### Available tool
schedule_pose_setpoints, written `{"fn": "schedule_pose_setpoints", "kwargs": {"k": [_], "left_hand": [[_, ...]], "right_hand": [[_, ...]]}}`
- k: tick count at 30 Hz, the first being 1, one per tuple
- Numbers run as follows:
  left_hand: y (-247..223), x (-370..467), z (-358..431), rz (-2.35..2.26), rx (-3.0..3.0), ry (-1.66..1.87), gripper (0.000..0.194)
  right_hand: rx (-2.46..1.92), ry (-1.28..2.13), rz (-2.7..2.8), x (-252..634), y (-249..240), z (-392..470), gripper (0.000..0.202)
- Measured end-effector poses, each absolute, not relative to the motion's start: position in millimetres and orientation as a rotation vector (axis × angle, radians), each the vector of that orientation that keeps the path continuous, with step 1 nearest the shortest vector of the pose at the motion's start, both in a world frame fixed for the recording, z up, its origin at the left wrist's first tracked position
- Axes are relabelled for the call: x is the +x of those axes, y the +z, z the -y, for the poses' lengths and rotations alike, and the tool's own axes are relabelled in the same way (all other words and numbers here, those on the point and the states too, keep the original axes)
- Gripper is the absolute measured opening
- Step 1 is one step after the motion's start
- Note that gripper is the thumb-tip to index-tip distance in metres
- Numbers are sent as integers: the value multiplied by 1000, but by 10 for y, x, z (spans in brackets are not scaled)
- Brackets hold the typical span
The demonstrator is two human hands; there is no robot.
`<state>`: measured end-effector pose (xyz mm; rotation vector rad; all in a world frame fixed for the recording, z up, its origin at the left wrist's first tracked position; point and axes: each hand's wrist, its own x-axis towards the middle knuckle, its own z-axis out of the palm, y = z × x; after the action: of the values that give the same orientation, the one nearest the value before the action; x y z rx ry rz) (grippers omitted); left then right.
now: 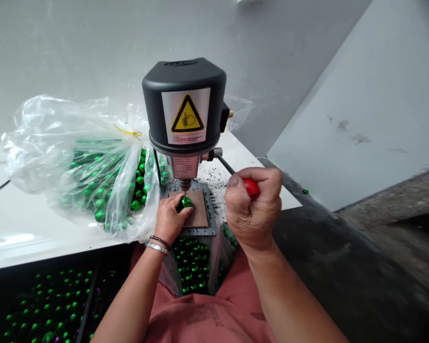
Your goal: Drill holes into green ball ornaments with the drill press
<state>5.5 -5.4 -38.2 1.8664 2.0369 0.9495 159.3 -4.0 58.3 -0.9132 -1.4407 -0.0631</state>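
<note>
A shiny green ball (186,202) sits on a brown board (199,215) over the grey base of a drill press (184,105). My left hand (171,215) grips the ball between thumb and fingers, right beneath the chuck. The thin bit comes down at the ball's top; whether it has entered cannot be made out. My right hand (254,205) is closed round the red knob (251,188) of the press's lever (226,164), to the right of the machine.
A clear plastic bag (123,209) of green balls lies left of the press on the white table (17,214). Dark shavings surround the base. More green balls (193,267) are in a bag between my legs and at the lower left. A wall stands behind.
</note>
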Motion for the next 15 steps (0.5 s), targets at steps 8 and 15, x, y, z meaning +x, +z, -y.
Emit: {"fn": "schedule_pose_setpoints", "kwargs": {"k": [8, 15], "left_hand": [[-435, 63, 65, -2039, 1891, 1003, 40], [-431, 69, 76, -2037, 1891, 996, 41]], "right_hand": [[-908, -64, 1374, 1518, 507, 51, 6], [-864, 48, 1319, 1493, 239, 52, 7]]}}
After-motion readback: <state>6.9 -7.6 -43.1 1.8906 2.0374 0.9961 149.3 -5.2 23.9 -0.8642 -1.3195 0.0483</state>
